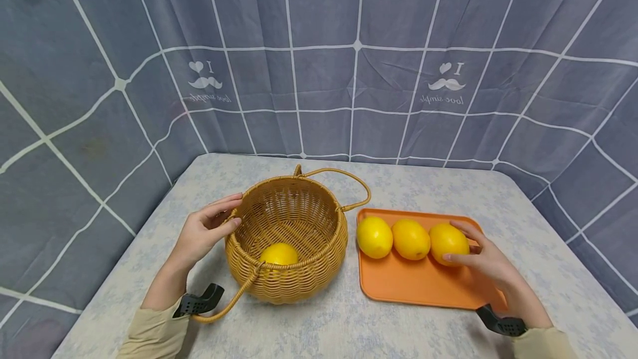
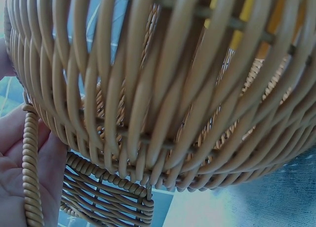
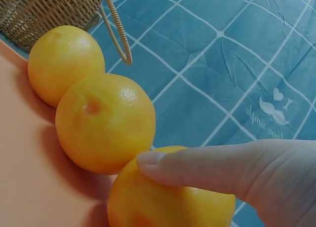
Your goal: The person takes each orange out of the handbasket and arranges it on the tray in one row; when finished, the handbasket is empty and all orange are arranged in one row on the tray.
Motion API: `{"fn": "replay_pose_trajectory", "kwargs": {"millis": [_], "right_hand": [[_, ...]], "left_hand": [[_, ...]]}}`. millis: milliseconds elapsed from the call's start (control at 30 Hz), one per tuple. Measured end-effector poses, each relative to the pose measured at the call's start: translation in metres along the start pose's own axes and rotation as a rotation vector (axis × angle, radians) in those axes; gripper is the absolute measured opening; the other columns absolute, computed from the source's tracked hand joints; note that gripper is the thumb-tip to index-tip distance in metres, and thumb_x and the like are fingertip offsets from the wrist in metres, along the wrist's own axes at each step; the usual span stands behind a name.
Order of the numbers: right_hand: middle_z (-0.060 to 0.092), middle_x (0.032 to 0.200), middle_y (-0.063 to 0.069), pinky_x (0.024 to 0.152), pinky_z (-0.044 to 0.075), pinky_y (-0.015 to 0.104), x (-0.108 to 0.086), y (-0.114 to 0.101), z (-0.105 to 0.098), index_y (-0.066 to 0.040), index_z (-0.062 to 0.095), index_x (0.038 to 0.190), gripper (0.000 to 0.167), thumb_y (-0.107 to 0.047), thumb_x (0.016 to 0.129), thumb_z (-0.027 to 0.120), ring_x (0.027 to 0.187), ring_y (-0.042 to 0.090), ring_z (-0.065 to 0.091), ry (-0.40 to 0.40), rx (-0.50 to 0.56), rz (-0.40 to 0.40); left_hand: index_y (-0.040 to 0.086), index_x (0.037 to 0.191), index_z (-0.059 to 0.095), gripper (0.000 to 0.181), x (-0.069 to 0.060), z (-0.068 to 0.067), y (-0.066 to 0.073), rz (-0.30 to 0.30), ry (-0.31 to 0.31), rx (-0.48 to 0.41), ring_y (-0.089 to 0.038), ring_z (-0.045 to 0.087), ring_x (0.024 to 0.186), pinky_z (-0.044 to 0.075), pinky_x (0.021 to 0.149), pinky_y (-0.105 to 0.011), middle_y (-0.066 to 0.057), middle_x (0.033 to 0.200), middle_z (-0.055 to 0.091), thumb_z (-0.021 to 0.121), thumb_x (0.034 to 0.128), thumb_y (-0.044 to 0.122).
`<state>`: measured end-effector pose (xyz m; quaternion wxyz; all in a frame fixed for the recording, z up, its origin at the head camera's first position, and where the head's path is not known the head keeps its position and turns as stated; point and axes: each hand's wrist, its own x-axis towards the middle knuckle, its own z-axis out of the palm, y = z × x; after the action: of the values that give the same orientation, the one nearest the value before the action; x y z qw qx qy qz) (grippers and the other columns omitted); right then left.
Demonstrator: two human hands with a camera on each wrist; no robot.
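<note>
A round wicker basket (image 1: 286, 287) stands on the table with one yellow, lemon-like fruit (image 1: 279, 254) inside. My left hand (image 1: 204, 231) holds its left rim between thumb and fingers; the left wrist view shows the woven wall (image 2: 163, 89) up close and a wrapped handle (image 2: 30, 172) crossing the palm. On an orange tray (image 1: 404, 287), three more such fruits lie in a row. The right hand (image 1: 490, 259) grips the rightmost fruit (image 1: 448, 244), thumb (image 3: 173, 165) on its near side. Beside that one sit the middle fruit (image 1: 411, 239) and the left fruit (image 1: 374, 237).
The tray lies just right of the basket. One basket handle (image 1: 366, 184) loops out toward the tray's back left corner, and the other passes under the left wrist. A grey-blue checked cloth (image 1: 324, 76) hangs behind the pale patterned table (image 1: 319, 331).
</note>
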<state>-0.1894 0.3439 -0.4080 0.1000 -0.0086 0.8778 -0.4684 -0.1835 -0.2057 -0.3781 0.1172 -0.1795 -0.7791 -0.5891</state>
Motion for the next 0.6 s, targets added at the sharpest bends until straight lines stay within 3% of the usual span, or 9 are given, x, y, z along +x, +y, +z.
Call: {"fn": "replay_pose_trajectory", "kwargs": {"millis": [267,600], "right_hand": [[0.02,0.144,0.03,0.092,0.032,0.07,0.0005,0.0017,0.0016,-0.01,0.02,0.15,0.09,-0.028,0.081,0.074,0.123,0.052,0.026,0.021,-0.044,-0.005],[0.016,0.145,0.031,0.093,0.033,0.069,0.0012,0.002,0.0014,-0.009,0.016,0.15,0.092,-0.029,0.082,0.074,0.124,0.054,0.025,0.005,-0.06,-0.011]], "left_hand": [[-0.008,0.124,0.056,0.038,0.0005,-0.0001,0.0008,0.017,0.001,0.006,-0.001,0.048,0.118,0.04,0.098,-0.014,-0.012,0.133,0.053,0.064,0.0881,0.001],[-0.007,0.125,0.056,0.039,-0.0004,0.0002,0.0001,0.011,0.002,0.003,0.0,0.048,0.118,0.04,0.099,-0.015,-0.011,0.133,0.053,0.064,0.0879,0.002]]}}
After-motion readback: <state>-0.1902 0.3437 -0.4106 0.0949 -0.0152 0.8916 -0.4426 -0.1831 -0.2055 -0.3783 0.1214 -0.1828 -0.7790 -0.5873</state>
